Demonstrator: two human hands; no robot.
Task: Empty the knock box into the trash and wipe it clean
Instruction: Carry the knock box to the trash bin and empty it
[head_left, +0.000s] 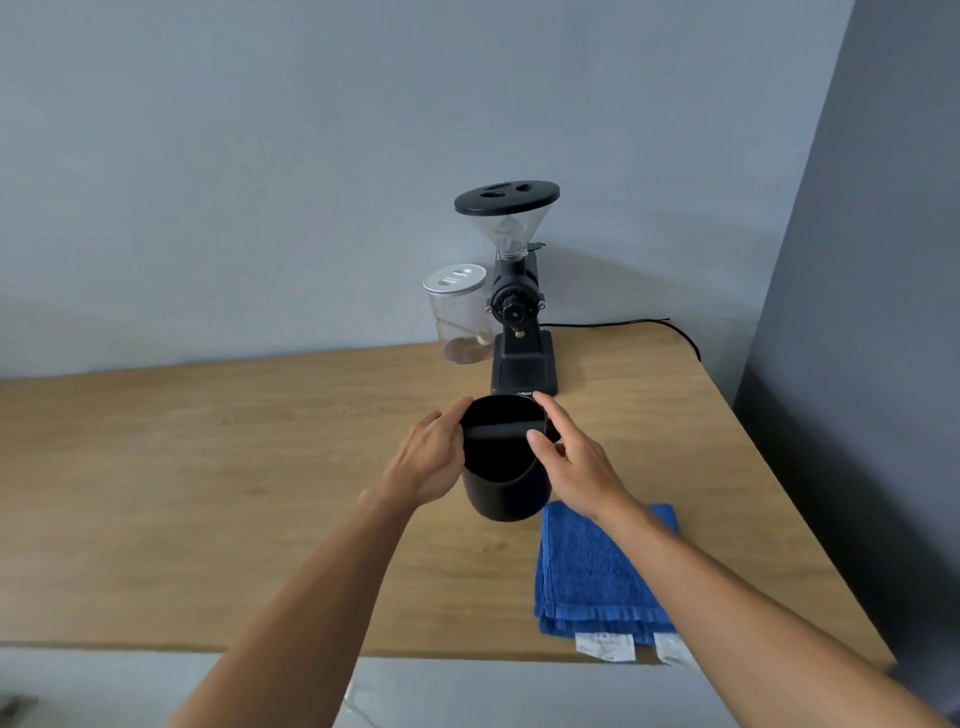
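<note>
A black round knock box (504, 488) with a bar across its mouth stands upright on the wooden table (208, 467), in front of the grinder. My left hand (428, 457) lies against its left side, fingers around the wall. My right hand (571, 462) is at its right rim, thumb on the end of the bar and fingers spread past the far edge. Whether the right hand grips the box I cannot tell. A folded blue towel (587, 577) lies flat to the box's near right, partly under my right forearm. The box's inside looks dark; its contents are not visible.
A black coffee grinder (519, 332) with a clear hopper stands just behind the box. A clear jar (460, 317) with a white lid sits to its left. A black cord (649, 325) runs along the back right. The table's right edge lies near a grey wall.
</note>
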